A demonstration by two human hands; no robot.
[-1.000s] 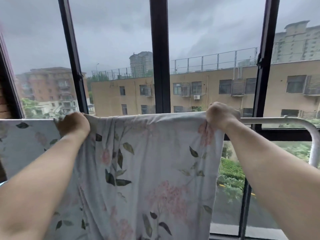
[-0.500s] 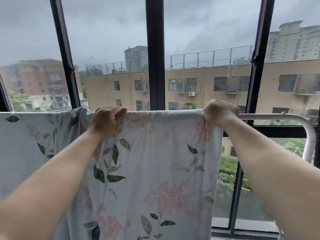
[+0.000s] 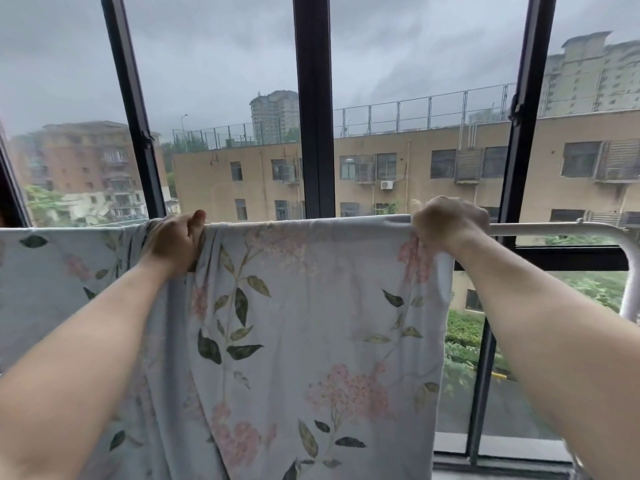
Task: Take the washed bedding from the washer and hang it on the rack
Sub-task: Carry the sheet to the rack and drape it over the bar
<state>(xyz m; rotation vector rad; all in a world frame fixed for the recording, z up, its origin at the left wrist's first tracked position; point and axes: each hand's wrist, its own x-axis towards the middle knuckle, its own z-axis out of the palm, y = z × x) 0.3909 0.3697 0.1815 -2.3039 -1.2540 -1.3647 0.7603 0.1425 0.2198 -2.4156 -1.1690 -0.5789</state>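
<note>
- Nearest, from the lower corners: left forearm (image 3: 86, 341) and right forearm (image 3: 554, 323), both bare, stretched up and forward.
- Between and just beyond them: the bedsheet (image 3: 294, 323), pale blue-white with pink blossoms and dark green leaves. Draped over the top rail of the rack (image 3: 540, 229) and hanging straight down past the bottom of the view.
- Right side edge of the sheet hanging free, just below the right wrist.
- Left grip (image 3: 173, 242): closed on the sheet at rail height, fingers curled over the top, thumb raised just above the rail line. A bunched vertical fold of cloth gathered under the palm.
- Left of that grip: more of the same sheet spread flat along the rail, out to the left edge of the view.
- Right grip (image 3: 448, 225): closed over the sheet's top right corner, knuckles toward the camera. Fingertips hidden behind the rail, so probably wrapped round tube and cloth together, though not certain.
- Right of that grip: bare white tube of the rack, level at first, then curving down at the far right.
- Just behind the rack: window frame (image 3: 313, 116), dark uprights with glass panes between.
- Beyond the glass: a long tan building (image 3: 415, 174) with a fenced flat roof, taller blocks behind it, green shrubs below, grey overcast sky above.
</note>
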